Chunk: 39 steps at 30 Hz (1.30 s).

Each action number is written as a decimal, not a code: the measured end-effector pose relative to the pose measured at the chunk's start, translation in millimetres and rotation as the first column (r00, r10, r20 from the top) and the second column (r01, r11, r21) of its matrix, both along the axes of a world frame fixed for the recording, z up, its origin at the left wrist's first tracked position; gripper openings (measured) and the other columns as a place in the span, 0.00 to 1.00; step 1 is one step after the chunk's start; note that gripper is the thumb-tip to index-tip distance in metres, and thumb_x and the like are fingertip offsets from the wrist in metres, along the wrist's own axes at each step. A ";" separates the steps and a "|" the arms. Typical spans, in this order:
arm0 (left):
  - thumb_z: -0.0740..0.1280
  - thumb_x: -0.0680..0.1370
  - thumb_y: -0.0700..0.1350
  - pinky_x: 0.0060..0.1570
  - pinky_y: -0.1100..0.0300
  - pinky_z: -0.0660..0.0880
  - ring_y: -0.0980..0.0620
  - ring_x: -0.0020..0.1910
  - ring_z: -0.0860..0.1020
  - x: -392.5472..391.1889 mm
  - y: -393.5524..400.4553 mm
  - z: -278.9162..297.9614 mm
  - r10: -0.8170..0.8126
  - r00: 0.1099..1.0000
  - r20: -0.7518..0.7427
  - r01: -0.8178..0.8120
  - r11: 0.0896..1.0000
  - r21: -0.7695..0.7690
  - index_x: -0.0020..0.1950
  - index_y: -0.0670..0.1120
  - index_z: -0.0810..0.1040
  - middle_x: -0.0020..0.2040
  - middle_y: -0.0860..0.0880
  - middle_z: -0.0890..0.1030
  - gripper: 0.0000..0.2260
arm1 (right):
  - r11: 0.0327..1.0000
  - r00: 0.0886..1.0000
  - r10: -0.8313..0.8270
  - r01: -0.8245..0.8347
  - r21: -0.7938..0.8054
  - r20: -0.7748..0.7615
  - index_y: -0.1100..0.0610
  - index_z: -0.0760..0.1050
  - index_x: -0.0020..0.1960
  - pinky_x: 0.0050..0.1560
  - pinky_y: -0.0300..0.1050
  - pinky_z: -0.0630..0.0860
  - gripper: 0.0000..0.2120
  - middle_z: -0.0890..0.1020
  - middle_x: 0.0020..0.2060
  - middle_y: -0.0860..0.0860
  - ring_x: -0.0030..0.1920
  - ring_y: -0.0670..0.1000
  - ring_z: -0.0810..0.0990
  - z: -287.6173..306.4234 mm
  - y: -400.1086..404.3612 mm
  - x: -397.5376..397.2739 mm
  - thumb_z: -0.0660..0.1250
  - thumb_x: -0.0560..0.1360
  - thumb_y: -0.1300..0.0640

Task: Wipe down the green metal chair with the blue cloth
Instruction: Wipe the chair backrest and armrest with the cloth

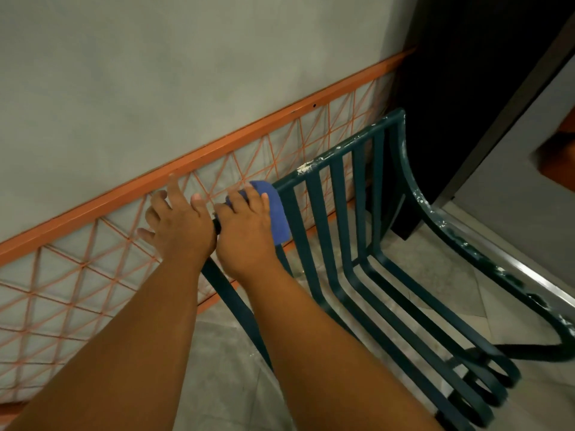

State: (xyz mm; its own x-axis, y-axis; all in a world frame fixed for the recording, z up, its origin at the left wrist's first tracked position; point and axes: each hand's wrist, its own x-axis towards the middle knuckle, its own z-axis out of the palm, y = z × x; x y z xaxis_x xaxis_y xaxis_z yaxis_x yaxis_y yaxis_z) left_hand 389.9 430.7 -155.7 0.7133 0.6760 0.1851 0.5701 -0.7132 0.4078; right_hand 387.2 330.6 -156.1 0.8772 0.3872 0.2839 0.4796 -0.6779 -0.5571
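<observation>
The green metal chair (339, 219) stands against the wall, its slatted back and seat running from centre to lower right, with white paint chips along the top rail and right arm. My right hand (249, 225) presses the blue cloth (277, 209) onto the left end of the chair's top rail. My left hand (177, 222) rests right beside it on the chair's left corner, fingers spread, palm down over the frame. The rail under both hands is hidden.
A grey wall with an orange rail (217, 144) and an orange lattice panel (77, 290) runs close behind the chair. A dark door frame (466, 88) stands at the right. A metal floor strip (513, 262) passes by the chair's right arm. Grey tiles cover the floor.
</observation>
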 end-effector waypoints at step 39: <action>0.62 0.78 0.42 0.70 0.34 0.46 0.45 0.75 0.56 -1.9 -0.7 8.5 -0.215 0.948 -0.237 0.234 0.970 0.058 0.69 0.52 0.66 0.69 0.50 0.71 0.20 | 0.875 0.999 0.002 -0.026 -0.483 -0.051 0.51 0.69 0.68 0.71 0.69 0.50 0.22 0.68 0.70 0.54 0.73 0.67 0.58 2.8 11.0 13.6 0.64 0.75 0.60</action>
